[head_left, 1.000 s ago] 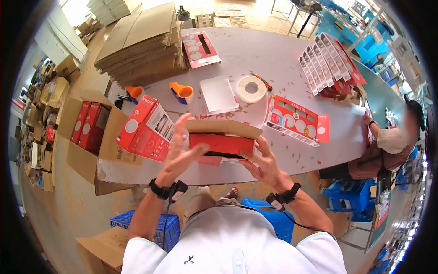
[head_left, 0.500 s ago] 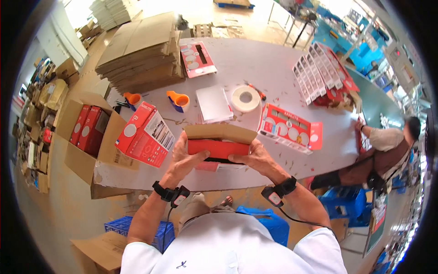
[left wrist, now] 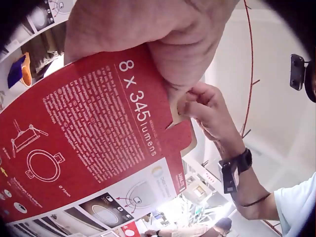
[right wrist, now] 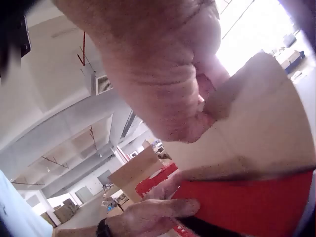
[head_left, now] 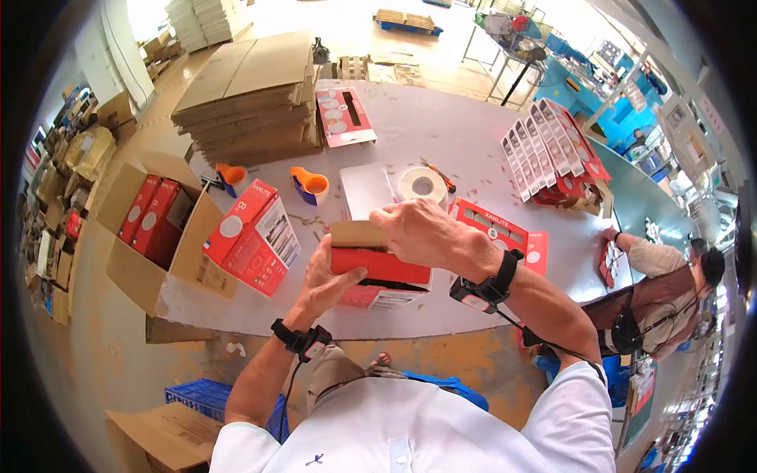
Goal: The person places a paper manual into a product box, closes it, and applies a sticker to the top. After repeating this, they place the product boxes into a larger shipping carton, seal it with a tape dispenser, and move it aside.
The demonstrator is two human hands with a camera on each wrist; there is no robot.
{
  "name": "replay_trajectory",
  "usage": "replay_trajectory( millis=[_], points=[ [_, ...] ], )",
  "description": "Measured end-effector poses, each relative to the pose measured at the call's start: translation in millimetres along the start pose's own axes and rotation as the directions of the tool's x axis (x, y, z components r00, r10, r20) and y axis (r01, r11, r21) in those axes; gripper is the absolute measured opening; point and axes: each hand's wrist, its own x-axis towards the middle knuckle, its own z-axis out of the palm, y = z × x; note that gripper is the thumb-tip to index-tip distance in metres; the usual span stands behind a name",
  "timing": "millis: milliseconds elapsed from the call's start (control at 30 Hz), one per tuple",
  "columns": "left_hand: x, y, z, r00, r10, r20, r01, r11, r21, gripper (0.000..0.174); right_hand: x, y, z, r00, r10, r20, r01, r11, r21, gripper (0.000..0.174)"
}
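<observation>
A red printed cardboard box (head_left: 381, 270) stands at the table's near edge, its brown-lined flap (head_left: 356, 234) raised along the far side. My left hand (head_left: 318, 285) grips the left end, thumb lying over the red top. In the left wrist view, the box side (left wrist: 94, 123) reads "8 x 345 lumens". My right hand (head_left: 438, 238) reaches across the far right part of the box. The right wrist view has its thumb and finger pinching the edge of the flap (right wrist: 256, 123), above the red panel (right wrist: 256, 202).
Left of my hands stands another red box (head_left: 251, 236), beside an open carton (head_left: 197, 256) holding red boxes. Tape dispensers (head_left: 310, 186), white sheets (head_left: 364, 189), a tape roll (head_left: 423, 184) and stacked cardboard (head_left: 244, 94) lie beyond. Red packaging (head_left: 505, 225) and a person (head_left: 662, 280) are rightward.
Both hands first came onto the box's ends, thumbs on top. My right hand then moved up from the right end to the raised flap, while the left stayed at its end.
</observation>
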Motion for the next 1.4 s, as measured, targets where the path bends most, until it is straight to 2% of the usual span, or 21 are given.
replay_trajectory(
  millis=[33, 133, 200, 333, 400, 467, 567, 700, 800, 900, 967, 1033, 1067, 1133, 1167, 1200, 1233, 1300, 1333, 1367, 1400],
  points=[
    [-1, 0, 0, 1.000, 0.004, 0.005, -0.004, 1.000, -0.001, 0.060, 4, -2, 0, 0.996, 0.016, 0.085, -0.015, 1.000, -0.009, 0.030],
    [-3, 0, 0, 1.000, -0.006, 0.012, 0.006, 1.000, -0.015, 0.060, 12, 1, 5, 0.997, -0.013, 0.075, 0.012, 1.000, 0.008, 0.024],
    [-3, -1, 3, 1.000, -0.021, 0.000, 0.021, 0.999, -0.044, 0.059, 14, 2, 8, 0.998, -0.032, 0.063, 0.031, 0.999, 0.024, 0.027],
    [-4, -2, 6, 1.000, -0.022, -0.011, 0.022, 0.999, 0.034, 0.059, 16, 6, 12, 0.999, -0.043, 0.033, 0.042, 0.999, 0.004, 0.022],
    [-6, 2, 7, 1.000, -0.022, -0.012, 0.023, 0.997, 0.069, 0.058, 13, 14, 4, 0.998, 0.039, 0.057, -0.051, 0.976, 0.211, 0.015],
    [-8, 7, 8, 0.999, -0.048, -0.020, 0.050, 0.997, 0.063, 0.058, 10, 16, -11, 0.986, 0.120, 0.117, -0.154, 0.924, 0.351, 0.011],
    [-11, 5, 9, 0.999, -0.037, -0.035, 0.039, 0.996, 0.074, 0.059, 5, 20, -14, 0.979, 0.146, 0.140, -0.199, 0.826, 0.528, 0.012],
    [-14, 9, 8, 0.999, -0.042, -0.025, 0.045, 0.993, 0.109, 0.060, 4, 32, 6, 0.976, 0.183, 0.117, -0.206, 0.609, 0.766, 0.017],
    [-15, 10, 11, 1.000, -0.024, -0.006, 0.024, 1.000, 0.000, 0.061, 3, 35, 16, 0.970, 0.216, 0.110, -0.200, 0.462, 0.864, 0.017],
    [-15, 12, 8, 0.999, -0.039, 0.001, 0.038, 0.996, 0.080, 0.060, 3, 40, 21, 0.959, 0.240, 0.151, -0.222, 0.306, 0.926, 0.016],
    [-15, 11, 10, 0.999, -0.032, 0.006, 0.033, 0.999, -0.023, 0.060, 2, 45, 21, 0.952, 0.249, 0.178, -0.229, 0.195, 0.954, 0.014],
    [-15, 10, 11, 0.999, -0.033, 0.007, 0.034, 0.995, -0.098, 0.059, 1, 54, 25, 0.943, 0.266, 0.201, -0.256, 0.189, 0.948, 0.014],
    [-15, 9, 12, 0.999, -0.037, 0.005, 0.037, 0.992, -0.123, 0.058, 0, 60, 28, 0.938, 0.276, 0.212, -0.268, 0.187, 0.945, 0.014],
    [-12, 7, 11, 0.999, -0.048, 0.007, 0.048, 0.991, -0.125, 0.057, -7, 84, 38, 0.925, 0.377, 0.035, -0.275, 0.604, 0.748, 0.018],
    [-11, 7, 9, 0.998, -0.056, 0.005, 0.056, 0.993, -0.104, 0.056, -16, 97, 46, 0.919, 0.389, -0.060, -0.286, 0.765, 0.577, 0.021],
    [-11, 5, 7, 0.998, -0.066, 0.000, 0.066, 0.994, -0.086, 0.055, -31, 109, 54, 0.928, 0.373, -0.017, -0.352, 0.887, 0.298, 0.031],
    [-11, 3, 6, 0.998, -0.068, 0.007, 0.069, 0.994, -0.090, 0.055, -49, 122, 58, 0.931, 0.364, 0.034, -0.364, 0.931, -0.011, 0.042],
    [-8, 3, 5, 0.998, -0.066, 0.017, 0.067, 0.993, -0.099, 0.054, -92, 122, 57, 0.893, 0.399, 0.206, -0.421, 0.904, 0.074, 0.057],
    [-9, 3, 6, 0.997, -0.074, 0.011, 0.074, 0.990, -0.118, 0.054, -104, 111, 56, 0.882, 0.393, 0.261, -0.471, 0.767, 0.436, 0.060],
    [-8, 4, 6, 0.997, -0.077, 0.007, 0.077, 0.988, -0.134, 0.054, -113, 98, 51, 0.877, 0.369, 0.309, -0.468, 0.505, 0.725, 0.064],
    [-8, 5, 6, 0.996, -0.083, 0.008, 0.083, 0.986, -0.146, 0.054, -123, 86, 53, 0.877, 0.333, 0.346, -0.412, 0.152, 0.898, 0.067]
  ],
)
